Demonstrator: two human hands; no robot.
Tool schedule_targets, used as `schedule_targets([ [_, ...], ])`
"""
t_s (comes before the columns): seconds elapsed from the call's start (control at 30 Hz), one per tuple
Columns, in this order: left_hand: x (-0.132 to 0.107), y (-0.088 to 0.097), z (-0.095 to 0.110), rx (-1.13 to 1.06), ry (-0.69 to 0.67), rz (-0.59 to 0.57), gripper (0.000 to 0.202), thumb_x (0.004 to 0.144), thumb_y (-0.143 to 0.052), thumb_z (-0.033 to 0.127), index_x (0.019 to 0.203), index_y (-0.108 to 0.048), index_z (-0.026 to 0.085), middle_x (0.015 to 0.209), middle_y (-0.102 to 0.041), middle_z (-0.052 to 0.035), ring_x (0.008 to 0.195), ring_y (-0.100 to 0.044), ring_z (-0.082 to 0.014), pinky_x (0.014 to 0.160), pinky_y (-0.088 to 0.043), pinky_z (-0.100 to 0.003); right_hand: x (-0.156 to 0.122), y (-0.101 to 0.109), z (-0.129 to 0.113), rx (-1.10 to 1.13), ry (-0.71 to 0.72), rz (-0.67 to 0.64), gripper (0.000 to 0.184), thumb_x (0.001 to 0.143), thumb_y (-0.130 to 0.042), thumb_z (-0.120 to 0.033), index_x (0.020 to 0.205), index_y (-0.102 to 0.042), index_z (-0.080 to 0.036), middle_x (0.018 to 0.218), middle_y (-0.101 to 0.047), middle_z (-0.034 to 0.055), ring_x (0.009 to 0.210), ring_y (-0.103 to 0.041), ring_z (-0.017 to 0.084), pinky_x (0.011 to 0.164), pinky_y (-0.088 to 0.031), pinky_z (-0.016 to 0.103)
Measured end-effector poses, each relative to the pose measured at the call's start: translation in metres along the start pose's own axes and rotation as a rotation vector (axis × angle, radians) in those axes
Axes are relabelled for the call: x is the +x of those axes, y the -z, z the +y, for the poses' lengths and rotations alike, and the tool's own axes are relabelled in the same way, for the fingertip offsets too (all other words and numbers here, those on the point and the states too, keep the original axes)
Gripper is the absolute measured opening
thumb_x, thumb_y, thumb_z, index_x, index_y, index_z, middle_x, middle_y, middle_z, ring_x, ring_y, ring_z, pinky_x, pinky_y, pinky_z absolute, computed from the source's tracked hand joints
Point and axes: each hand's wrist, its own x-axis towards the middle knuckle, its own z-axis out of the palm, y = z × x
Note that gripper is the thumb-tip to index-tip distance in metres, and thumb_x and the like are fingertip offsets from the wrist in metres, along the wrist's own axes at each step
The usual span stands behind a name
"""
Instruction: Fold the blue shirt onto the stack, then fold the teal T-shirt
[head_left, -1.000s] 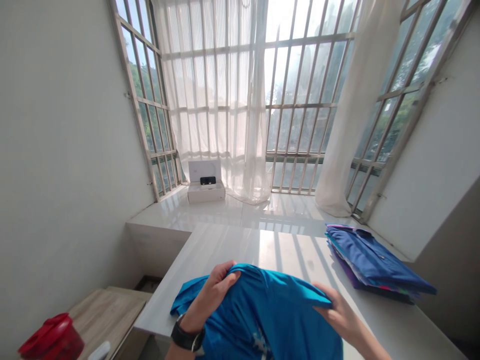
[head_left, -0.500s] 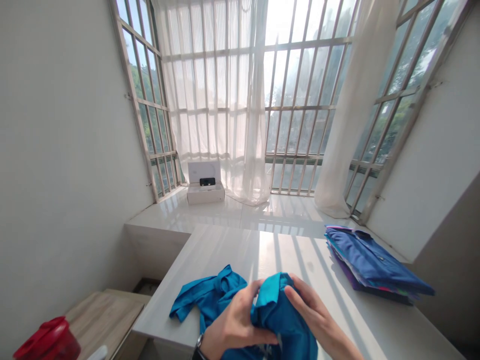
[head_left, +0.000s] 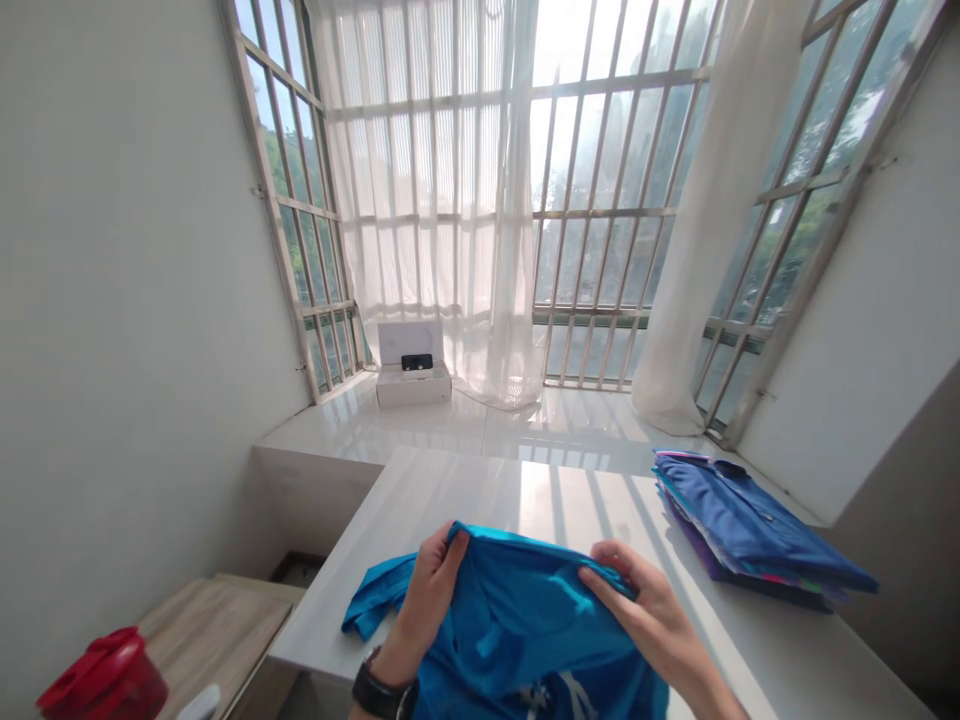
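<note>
Both hands are on the teal shirt (head_left: pixel 517 630) now: our left hand (head_left: pixel 427 590) has its fingers clamped on the top edge at lower centre-left, and our right hand (head_left: pixel 645 620) pinches the same edge at lower centre-right. Half a second ago we had it bunched up with our hands close together. Now they've pulled apart, so the cloth's stretched wide over the near edge of the white surface (head_left: pixel 465 490). The folded stack (head_left: pixel 750 520) sits untouched at right.

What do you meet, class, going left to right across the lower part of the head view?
Red container, left hand, right hand, stack of folded shirts. The teal shirt, gripped by both hands, spans them.
</note>
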Motion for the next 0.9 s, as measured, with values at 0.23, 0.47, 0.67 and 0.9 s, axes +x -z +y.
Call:
schedule_targets([
  [0.23,-0.007,0.017,0.009,-0.168,-0.017,0.338,0.056,0.081,-0.063,0.079,0.078,-0.059,0.023,0.078,-0.061,-0.0005,0.086,-0.058,-0.0258,0.088,-0.049,-0.036,-0.004,0.007,0.019,-0.219,-0.062,-0.346,0.015,0.08,-0.058,-0.028,0.087,-0.07,-0.021,0.07,-0.062,-0.0027,0.066,-0.052,0.015,0.061,-0.039,0.027],
  [0.47,-0.007,0.021,0.031,0.126,-0.147,0.29,0.059,0.091,-0.046,0.08,0.074,-0.054,0.024,0.069,-0.05,0.0013,0.071,-0.054,-0.0229,0.072,-0.049,-0.033,0.0,0.014,0.088,-0.602,-0.034,-0.179,0.008,0.074,-0.046,-0.021,0.074,-0.053,-0.024,0.078,-0.067,0.0008,0.075,-0.062,0.02,0.071,-0.042,0.031],
  [0.67,-0.019,0.028,0.053,0.093,-0.174,0.39,0.056,0.09,-0.049,0.077,0.07,-0.053,0.025,0.065,-0.049,0.0007,0.064,-0.05,-0.0216,0.063,-0.046,-0.033,0.002,0.015,0.106,-0.493,-0.009,-0.107,0.014,0.083,-0.038,-0.036,0.076,-0.046,-0.026,0.069,-0.062,0.0007,0.069,-0.062,0.022,0.068,-0.045,0.033],
  [0.9,-0.029,0.053,0.045,-0.216,0.031,0.68,0.055,0.072,-0.07,0.076,0.092,-0.069,0.025,0.075,-0.068,-0.0003,0.076,-0.066,-0.0266,0.07,-0.055,-0.035,-0.006,0.01,0.092,-0.25,-0.029,-0.104,0.043,0.091,-0.044,-0.064,0.079,-0.058,-0.025,0.064,-0.06,-0.0015,0.06,-0.059,0.019,0.06,-0.048,0.031],
])
